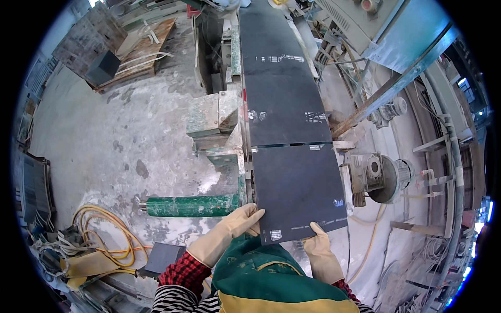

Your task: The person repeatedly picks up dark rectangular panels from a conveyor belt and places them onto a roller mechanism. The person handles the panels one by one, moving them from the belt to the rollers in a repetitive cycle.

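Between both gloved hands [229, 232] [319, 249], touching each: a dark slab [300, 188].

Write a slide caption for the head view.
Gloved left hand and right hand hold a dark slab at its near end.

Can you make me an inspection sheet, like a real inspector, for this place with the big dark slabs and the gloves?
Surface: the machine frame is mostly hidden under slabs; its visible parts are green with pale smears. The floor is grey with dark stains.
Job's things: the nearest dark slab lies flat in front of two more slabs, which run away in a row.
Clutter: a dark block sits by the left sleeve.
Hands: the left gloved hand grips the slab's left edge; the right gloved hand grips its near edge.
Cables: a looped yellow line at left; hose or cable, I can't tell.
Surroundings: green roller at left, motor at right.
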`<state>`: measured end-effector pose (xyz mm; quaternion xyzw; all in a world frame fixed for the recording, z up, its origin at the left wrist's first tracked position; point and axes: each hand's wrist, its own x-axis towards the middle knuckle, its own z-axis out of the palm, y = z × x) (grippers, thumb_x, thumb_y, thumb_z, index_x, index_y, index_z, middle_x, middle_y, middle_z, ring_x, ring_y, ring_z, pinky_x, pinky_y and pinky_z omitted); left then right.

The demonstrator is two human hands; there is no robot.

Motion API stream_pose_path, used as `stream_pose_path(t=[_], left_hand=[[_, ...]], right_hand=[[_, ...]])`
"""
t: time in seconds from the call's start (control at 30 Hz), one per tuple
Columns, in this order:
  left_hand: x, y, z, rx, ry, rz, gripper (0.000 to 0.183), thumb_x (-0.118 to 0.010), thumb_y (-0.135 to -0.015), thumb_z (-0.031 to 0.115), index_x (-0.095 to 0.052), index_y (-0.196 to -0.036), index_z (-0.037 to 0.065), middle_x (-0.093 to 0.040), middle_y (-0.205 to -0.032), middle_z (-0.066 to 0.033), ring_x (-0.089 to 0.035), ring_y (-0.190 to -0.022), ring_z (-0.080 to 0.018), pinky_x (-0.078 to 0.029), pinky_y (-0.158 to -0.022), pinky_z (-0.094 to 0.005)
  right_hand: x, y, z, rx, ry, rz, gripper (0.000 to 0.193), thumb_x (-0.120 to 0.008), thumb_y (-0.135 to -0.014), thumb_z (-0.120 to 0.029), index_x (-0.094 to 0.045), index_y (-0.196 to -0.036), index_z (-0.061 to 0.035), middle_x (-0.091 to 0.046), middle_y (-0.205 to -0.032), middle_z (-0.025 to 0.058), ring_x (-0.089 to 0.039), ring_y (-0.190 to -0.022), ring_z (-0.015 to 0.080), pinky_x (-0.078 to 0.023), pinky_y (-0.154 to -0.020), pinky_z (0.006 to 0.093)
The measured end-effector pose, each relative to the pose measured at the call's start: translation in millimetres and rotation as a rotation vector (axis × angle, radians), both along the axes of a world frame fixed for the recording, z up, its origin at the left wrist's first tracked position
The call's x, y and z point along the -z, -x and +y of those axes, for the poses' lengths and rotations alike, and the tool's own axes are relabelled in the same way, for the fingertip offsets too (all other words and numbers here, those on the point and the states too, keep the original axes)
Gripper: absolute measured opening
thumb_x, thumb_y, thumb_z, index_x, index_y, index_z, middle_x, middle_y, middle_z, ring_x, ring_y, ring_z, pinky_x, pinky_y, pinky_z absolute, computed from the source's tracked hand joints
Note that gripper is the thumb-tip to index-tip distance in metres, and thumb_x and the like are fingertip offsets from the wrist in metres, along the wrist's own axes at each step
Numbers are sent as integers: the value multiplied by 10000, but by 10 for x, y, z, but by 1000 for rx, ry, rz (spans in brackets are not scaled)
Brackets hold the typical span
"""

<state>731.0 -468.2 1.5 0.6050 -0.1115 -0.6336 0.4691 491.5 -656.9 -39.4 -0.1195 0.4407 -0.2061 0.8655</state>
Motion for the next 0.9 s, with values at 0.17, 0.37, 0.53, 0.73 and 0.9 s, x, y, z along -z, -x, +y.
stream_pose_path(t=[0.17, 0.37, 0.53, 0.73, 0.9], left_hand=[[165, 118, 10, -123, 73, -75, 309, -477, -1047, 352, -498, -1017, 45, -640, -827, -73, -668, -694, -146, -571, -641, -280], [205, 8, -39, -104, 61, -143, 342, -450, -1053, 370, -487, -1030, 31, -637, -826, -75, -671, -711, -146, -570, -643, -281], [149, -30, -80, -61, 7, -246, 364, -457, -1048, 374, -513, -1027, 15, -640, -806, -85, -661, -660, -156, -563, -605, -290], [-215, -179, -64, 20, -259, -626, 445, -438, -1019, 427, -605, -952, 20, -650, -676, -98, -648, -579, -182, -516, -528, -326], [76, 64, 855, -127, -85, -887, 456, -456, -1016, 404, -609, -928, -16, -626, -627, -100, -619, -538, -169, -487, -524, -297]], right_hand=[[-90, -115, -22, -5, -12, 3, 202, -585, -903, 21, -622, -1100, -11, -664, -1136, 117, -656, -1064, 281, -548, -937, 427], [1, -218, -54, 14, 9, -12, 210, -593, -899, 26, -627, -1101, -23, -666, -1120, 117, -663, -1044, 268, -559, -922, 395], [82, -226, -111, -12, 2, 12, 206, -603, -895, 18, -639, -1088, -46, -683, -1071, 95, -670, -1035, 258, -561, -918, 376], [-115, -214, -292, -374, -134, 119, 399, -651, -938, -280, -612, -1211, 9, -664, -1209, 171, -666, -1073, 300, -570, -905, 449], [-387, -112, -597, -1039, 59, 317, 703, -588, -945, -528, -613, -1161, 140, -681, -1113, 261, -691, -1024, 335, -579, -890, 422]])
